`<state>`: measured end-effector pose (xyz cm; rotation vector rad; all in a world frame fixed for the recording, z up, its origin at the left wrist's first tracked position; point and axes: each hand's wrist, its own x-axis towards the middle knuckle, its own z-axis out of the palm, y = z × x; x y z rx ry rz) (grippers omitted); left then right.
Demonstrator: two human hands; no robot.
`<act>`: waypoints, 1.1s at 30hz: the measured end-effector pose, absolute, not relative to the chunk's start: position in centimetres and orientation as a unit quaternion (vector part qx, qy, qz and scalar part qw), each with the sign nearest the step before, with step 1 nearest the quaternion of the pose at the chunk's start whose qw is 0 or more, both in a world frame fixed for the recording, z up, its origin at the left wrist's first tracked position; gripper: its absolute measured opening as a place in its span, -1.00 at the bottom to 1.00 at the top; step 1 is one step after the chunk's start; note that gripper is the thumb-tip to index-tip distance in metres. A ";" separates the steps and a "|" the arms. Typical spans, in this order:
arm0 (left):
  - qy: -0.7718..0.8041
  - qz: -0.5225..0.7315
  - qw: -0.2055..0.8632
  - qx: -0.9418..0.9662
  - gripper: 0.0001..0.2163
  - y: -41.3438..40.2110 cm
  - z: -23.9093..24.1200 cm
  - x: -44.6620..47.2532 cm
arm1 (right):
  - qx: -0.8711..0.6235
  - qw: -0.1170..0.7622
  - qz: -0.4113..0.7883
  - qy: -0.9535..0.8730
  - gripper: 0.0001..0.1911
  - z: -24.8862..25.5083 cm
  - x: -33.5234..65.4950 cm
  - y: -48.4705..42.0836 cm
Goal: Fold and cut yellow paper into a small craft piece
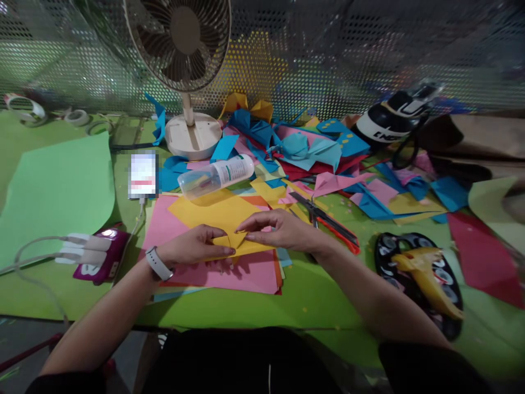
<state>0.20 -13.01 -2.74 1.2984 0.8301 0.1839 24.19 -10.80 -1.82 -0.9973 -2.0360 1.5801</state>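
A small folded piece of yellow paper [234, 241] is pinched between my two hands. My left hand [197, 243], with a light watch band on the wrist, grips its left side between thumb and fingers. My right hand [279, 230] pinches its upper right corner. Beneath both hands lies a stack of coloured sheets with a pink sheet [250, 276] showing on top. A larger yellow sheet [192, 210] rests on the stack just behind my fingers. To the right of my right hand lies an orange and black box cutter [328, 221], close to dark scissors that are partly hidden.
A clear bottle [235, 171] lies behind the stack, near a fan [192, 134]. Folded blue, pink and yellow paper pieces [307, 148] are heaped behind. A glue gun [422, 262] sits at right; a lit phone [143, 174], power strip [102, 254] and green sheet [61, 180] at left.
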 end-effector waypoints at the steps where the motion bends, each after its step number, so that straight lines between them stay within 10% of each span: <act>1: 0.373 0.083 0.718 0.581 -0.68 -13.0 -2.8 0.1 | -0.352 0.196 0.560 -0.724 -0.72 -1.9 24.2 -10.8; 33: 0.409 0.127 0.663 0.614 -0.69 -13.6 -3.0 1.2 | -0.395 0.135 0.498 -0.760 -0.66 -1.3 23.6 -11.0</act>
